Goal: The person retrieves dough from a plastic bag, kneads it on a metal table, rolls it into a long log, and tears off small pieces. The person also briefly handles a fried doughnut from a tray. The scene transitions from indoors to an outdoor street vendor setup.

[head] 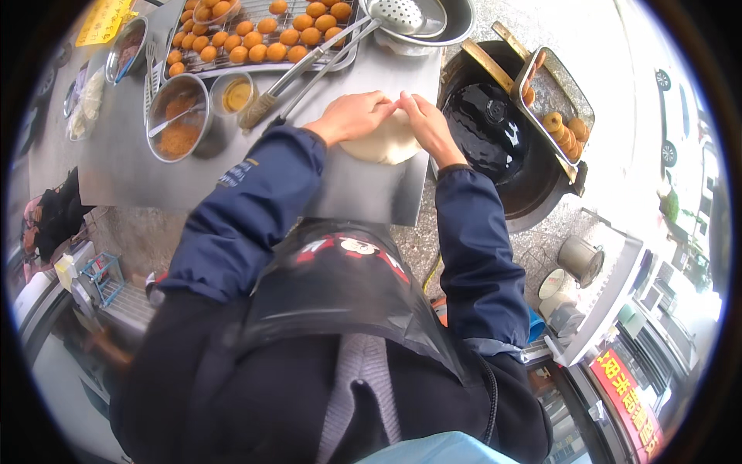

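A pale round of dough (pixel 382 146) lies on the metal tabletop (pixel 365 191), close to its right edge. Across the dough's upper left reaches my left hand (pixel 355 117), fingers bent over its far rim. My right hand (pixel 430 129) curves around the right side, and the fingertips of both hands meet at the far edge, gripping the dough there. The fingers cover part of that far rim, so its exact shape is hidden. Just right of my right hand sits a large wok of dark oil (pixel 484 133).
Fried balls fill a wire-racked tray (pixel 255 40) at the back. Left stand a bowl of brown powder (pixel 178 119) and a cup of amber liquid (pixel 235 95). A long-handled strainer (pixel 397 16) reaches over the tray. A draining tray (pixel 556 95) with fried pieces rests across the wok.
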A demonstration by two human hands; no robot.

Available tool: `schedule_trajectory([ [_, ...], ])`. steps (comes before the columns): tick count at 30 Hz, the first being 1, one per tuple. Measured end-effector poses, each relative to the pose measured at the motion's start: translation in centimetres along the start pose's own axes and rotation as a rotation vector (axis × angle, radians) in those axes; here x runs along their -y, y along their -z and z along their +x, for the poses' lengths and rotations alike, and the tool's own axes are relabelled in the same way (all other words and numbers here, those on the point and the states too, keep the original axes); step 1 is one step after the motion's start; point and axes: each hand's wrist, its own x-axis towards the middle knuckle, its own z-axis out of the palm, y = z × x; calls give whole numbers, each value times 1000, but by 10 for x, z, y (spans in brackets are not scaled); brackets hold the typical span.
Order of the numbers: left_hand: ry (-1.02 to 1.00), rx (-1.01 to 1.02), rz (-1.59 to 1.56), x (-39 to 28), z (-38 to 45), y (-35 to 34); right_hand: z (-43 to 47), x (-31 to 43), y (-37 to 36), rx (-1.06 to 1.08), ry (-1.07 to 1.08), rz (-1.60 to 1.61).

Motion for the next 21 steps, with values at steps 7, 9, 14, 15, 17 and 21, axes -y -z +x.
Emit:
schedule_trajectory([
  [7, -326, -394, 233, -22, -104, -44, -105, -33, -79, -628, 723, -526],
  [9, -413, -522, 265, -13, -101, -52, -99, -44, -85, -576, 653, -546],
  [14, -211, -383, 312, 16, -42, -53, -35, -53, -62, -379, 483, -539],
  [15, -205, -384, 319, 19, -27, -52, -19, -52, -57, -349, 489, -537],
  [17, -174, -494, 359, 19, 3, -49, 11, -46, -51, -433, 513, -559],
  [21, -160, -565, 409, 9, 49, -34, 47, -20, -36, -574, 547, -565],
])
